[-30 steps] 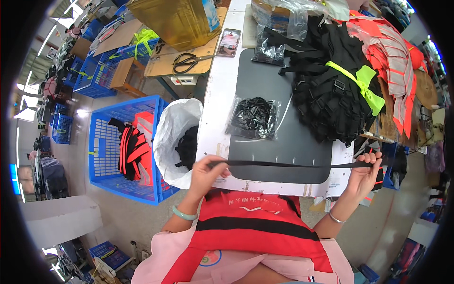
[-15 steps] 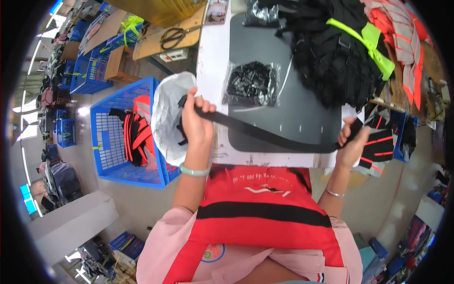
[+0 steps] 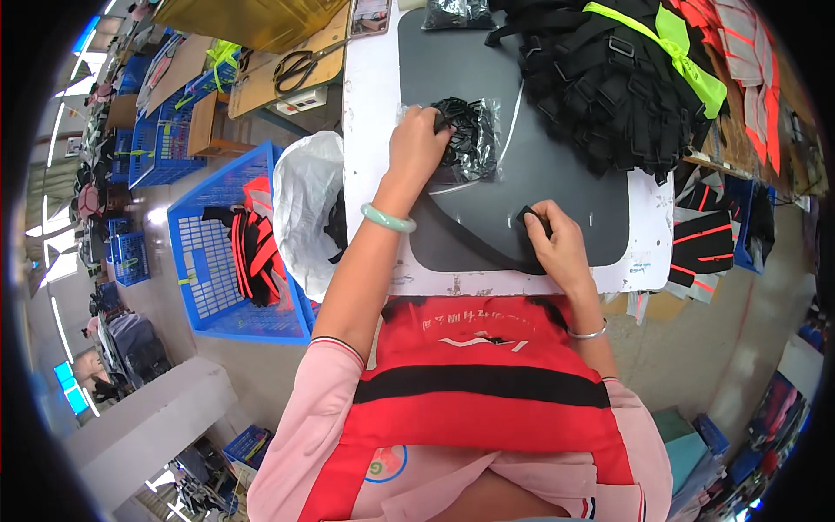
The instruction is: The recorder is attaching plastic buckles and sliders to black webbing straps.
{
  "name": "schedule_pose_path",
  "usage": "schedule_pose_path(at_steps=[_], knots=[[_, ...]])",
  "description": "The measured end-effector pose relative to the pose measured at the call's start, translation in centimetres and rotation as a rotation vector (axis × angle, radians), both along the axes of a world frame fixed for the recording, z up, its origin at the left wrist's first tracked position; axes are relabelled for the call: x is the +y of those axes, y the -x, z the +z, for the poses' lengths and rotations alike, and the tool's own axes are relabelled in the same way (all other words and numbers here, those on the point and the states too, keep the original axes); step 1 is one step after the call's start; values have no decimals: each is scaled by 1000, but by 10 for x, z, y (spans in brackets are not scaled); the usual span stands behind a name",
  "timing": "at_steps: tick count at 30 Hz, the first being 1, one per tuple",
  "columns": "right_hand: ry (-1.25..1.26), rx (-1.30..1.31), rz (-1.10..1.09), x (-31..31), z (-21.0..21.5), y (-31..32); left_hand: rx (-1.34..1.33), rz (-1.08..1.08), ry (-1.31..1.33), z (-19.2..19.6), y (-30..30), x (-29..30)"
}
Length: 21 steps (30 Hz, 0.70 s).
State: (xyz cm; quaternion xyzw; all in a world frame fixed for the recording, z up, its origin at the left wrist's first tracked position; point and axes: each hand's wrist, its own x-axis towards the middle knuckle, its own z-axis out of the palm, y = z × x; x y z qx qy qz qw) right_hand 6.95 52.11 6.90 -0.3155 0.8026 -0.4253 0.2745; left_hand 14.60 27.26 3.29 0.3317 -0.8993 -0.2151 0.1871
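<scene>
A black webbing strap (image 3: 478, 243) sags in a curve between my hands over a dark grey mat. My right hand (image 3: 557, 241) is closed, pinching one end of it near the mat's front. My left hand (image 3: 419, 143) is closed at the left edge of a clear plastic bag (image 3: 487, 165) of small black plastic pieces. Black material shows at its fingertips, and the strap runs up under my left wrist, where its end is hidden.
A large bundle of black straps with buckles (image 3: 613, 96), tied with a neon yellow band (image 3: 661, 33), covers the mat's right. Left of the table are a white sack (image 3: 304, 200) and a blue crate (image 3: 196, 261). Scissors (image 3: 298, 71) lie on a wooden surface.
My left hand has moved right and away from me, from the table's left edge to the plastic bag. My right hand has come inward to the left. The strap's ends are closer together.
</scene>
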Motion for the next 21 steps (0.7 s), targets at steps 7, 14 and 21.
schedule_pose_path(at_steps=[7,14,21], knots=[[2,-10,48,-4,3,7,-31,-55,91,-4,0,-4],[210,-255,39,-25,9,5,375,35,-1262,45,-32,49],[333,-329,148,-44,18,-14,478,44,-1486,52,-65,103]])
